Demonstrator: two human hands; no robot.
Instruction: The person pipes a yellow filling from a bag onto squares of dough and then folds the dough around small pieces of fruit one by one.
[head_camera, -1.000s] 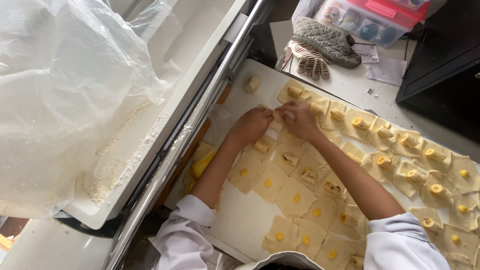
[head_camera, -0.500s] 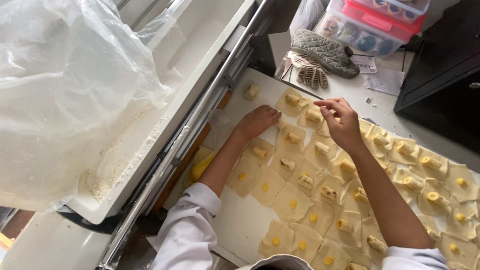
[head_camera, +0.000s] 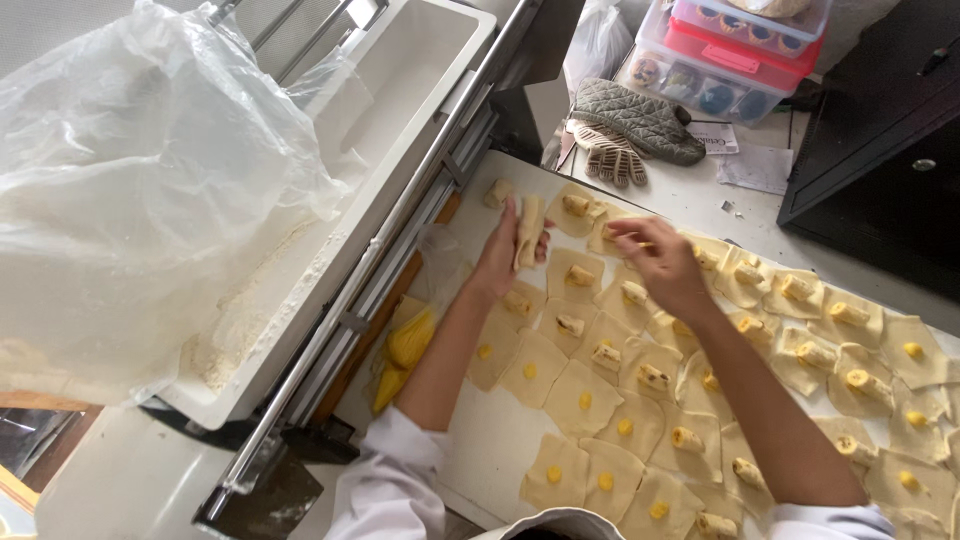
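Many pale dough squares (head_camera: 585, 400), each with a yellow dab of filling, lie in rows on a white board (head_camera: 495, 440). Some are folded around the filling. My left hand (head_camera: 497, 262) holds a rolled dough piece (head_camera: 530, 230) upright at the board's far left end. My right hand (head_camera: 662, 268) is just to its right, with thumb and forefinger pinched on the edge of a dough square (head_camera: 608, 236). A small rolled piece (head_camera: 497, 192) lies alone at the board's far corner.
A white trough with flour (head_camera: 250, 330) and a big clear plastic bag (head_camera: 130, 190) sit on the left. Something yellow (head_camera: 410, 340) is wedged beside the board. An oven mitt (head_camera: 635, 118), gloves (head_camera: 610, 160), stacked plastic boxes (head_camera: 740, 50) and a black cabinet (head_camera: 880, 180) lie beyond.
My left hand has gone from lying flat on the dough to holding up a rolled piece. My right hand has drawn in towards it and lowered onto a square.
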